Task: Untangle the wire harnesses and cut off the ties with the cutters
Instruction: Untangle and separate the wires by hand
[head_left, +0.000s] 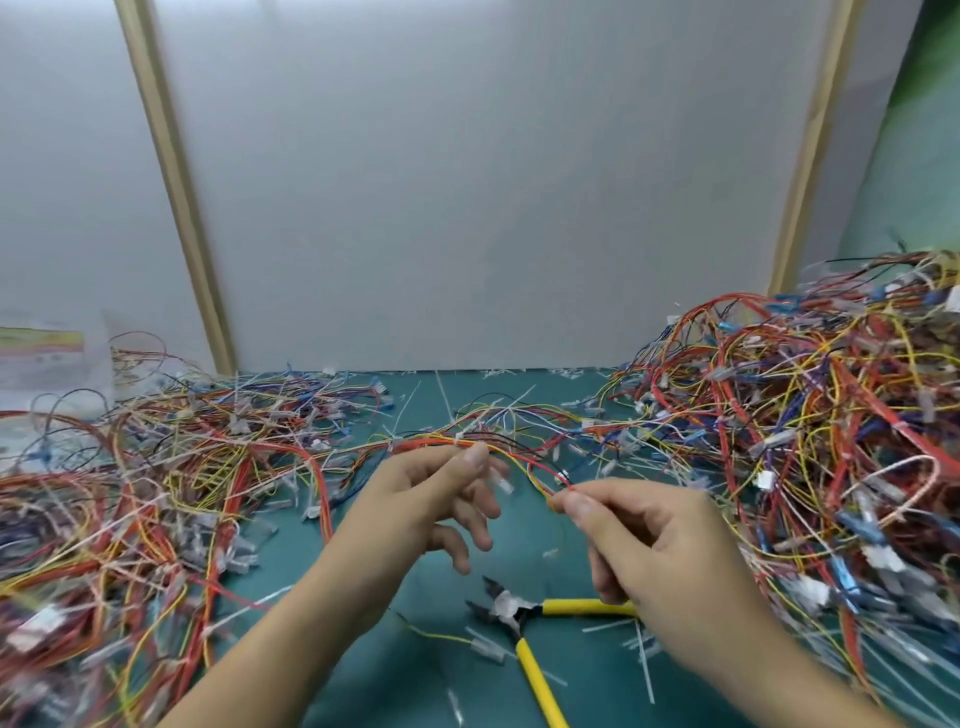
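Head view: the harness in work is the red/yellow strand (511, 460), held in the air between both hands over the middle of the green mat (415, 675). My left hand (441, 499) pinches it thumb to forefinger, just beside what looks like a white tie (460, 435); the other fingers are spread loose. My right hand (649, 535) pinches the wire end at the fingertips. The hands are apart, with the strand sagging slightly between them. Main risk: the strand seems to run on into the left pile (130, 493) and the right pile (805, 441), so a hard pull could tighten knots or drag connectors along. Second risk: the cutters (519, 610) lie just under my right wrist with the jaws apart and one handle partly hidden, so a blind reach could land on the blades. The tie sits tight against the wires, so a careless snip could nick the insulation.
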